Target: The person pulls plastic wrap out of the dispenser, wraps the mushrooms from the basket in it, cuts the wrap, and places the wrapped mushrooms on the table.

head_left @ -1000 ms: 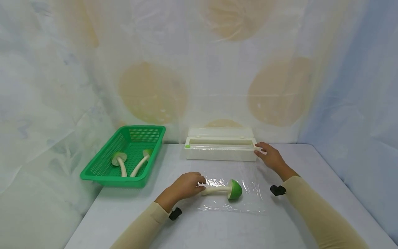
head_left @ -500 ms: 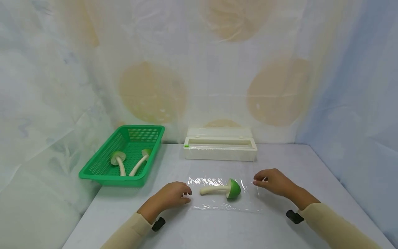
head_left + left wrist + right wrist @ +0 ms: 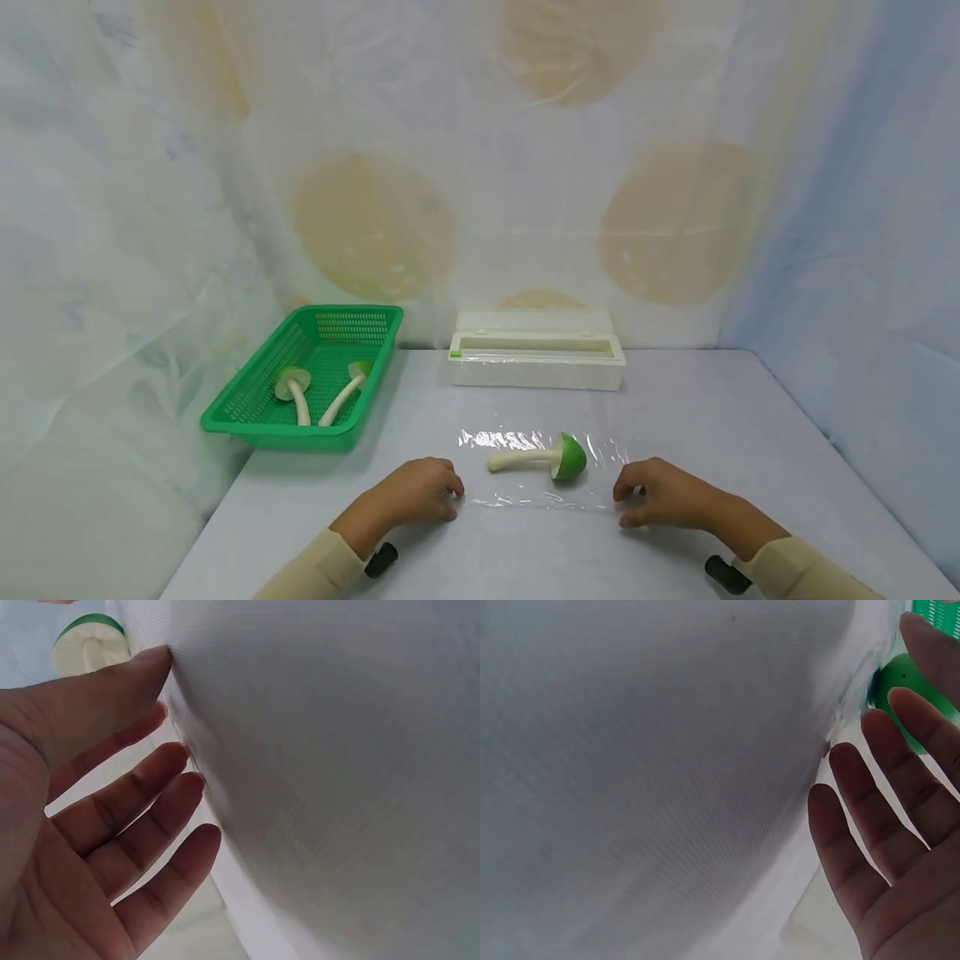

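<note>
A toy mushroom (image 3: 569, 457) with a green cap and a white stem lies on a clear sheet of cling film (image 3: 517, 493) spread over the table. My left hand (image 3: 422, 490) is at the sheet's near left corner, fingertips right at its edge. At the near right corner is my right hand (image 3: 663, 496), with its fingers over the film's edge. Both wrist views show relaxed, parted fingers close to the table surface, with nothing gripped. Part of the mushroom cap (image 3: 90, 649) shows beyond the left thumb, and the green cap (image 3: 911, 694) appears behind the right fingers.
A white cling film dispenser (image 3: 536, 375) stands at the back of the table (image 3: 525, 558) with its lid up. To the left, a green basket (image 3: 303, 437) contains two more mushrooms (image 3: 292, 385). Patterned sheeting encloses the back and both sides.
My right hand has come from the dispenser's right end down to the film's near right corner. My left hand has moved from the mushroom stem to the near left corner.
</note>
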A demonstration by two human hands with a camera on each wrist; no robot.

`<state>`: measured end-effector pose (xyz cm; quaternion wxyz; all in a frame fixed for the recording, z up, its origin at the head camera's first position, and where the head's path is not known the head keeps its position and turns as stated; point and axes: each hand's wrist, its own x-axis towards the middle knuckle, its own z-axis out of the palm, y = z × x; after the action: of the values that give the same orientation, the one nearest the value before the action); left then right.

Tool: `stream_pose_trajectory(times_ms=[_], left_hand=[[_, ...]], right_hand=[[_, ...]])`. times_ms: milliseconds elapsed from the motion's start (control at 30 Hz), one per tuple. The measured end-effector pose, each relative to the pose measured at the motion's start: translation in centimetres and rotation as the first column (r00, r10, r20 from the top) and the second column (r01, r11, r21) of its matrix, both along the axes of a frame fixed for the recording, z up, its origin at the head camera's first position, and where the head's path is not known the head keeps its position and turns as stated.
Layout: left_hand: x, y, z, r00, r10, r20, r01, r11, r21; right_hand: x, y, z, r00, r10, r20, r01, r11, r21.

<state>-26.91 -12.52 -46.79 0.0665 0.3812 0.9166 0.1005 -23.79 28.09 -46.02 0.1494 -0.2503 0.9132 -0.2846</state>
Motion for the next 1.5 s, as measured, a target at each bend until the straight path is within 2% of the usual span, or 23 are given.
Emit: stream_pose_trajectory(times_ms=[133, 467, 767, 1100, 1500], left_hand=[[0.10, -0.09, -0.16, 0.999, -0.021, -0.038, 0.021, 1.000, 0.000], [0.11, -0.17, -0.37, 0.998, 0.011, -0.069, -0.010, 1.000, 0.013], [0.10, -0.02, -0.44, 0.996, 0.028, -0.083, -0.028, 1.000, 0.000], [-0.04, -0.18, -0.54, 0.994, 0.112, -0.017, -0.112, 0.993, 0.044], [-0.34, -0.30, -0.42, 0.993, 0.117, -0.018, -0.116, 0.991, 0.065]], right_hand=[[0.03, -0.06, -0.44, 0.997, 0.030, -0.067, -0.027, 0.999, 0.043], [-0.03, -0.55, -0.84, 0.973, 0.100, -0.206, -0.085, 0.993, 0.081], [0.30, -0.70, -0.74, 0.988, -0.007, -0.157, 0.015, 0.999, 0.046], [-0.13, -0.43, -1.06, 0.983, -0.058, -0.174, 0.064, 0.998, 0.024], [-0.42, -0.03, -1.13, 0.976, -0.055, -0.211, 0.057, 0.998, 0.007]])
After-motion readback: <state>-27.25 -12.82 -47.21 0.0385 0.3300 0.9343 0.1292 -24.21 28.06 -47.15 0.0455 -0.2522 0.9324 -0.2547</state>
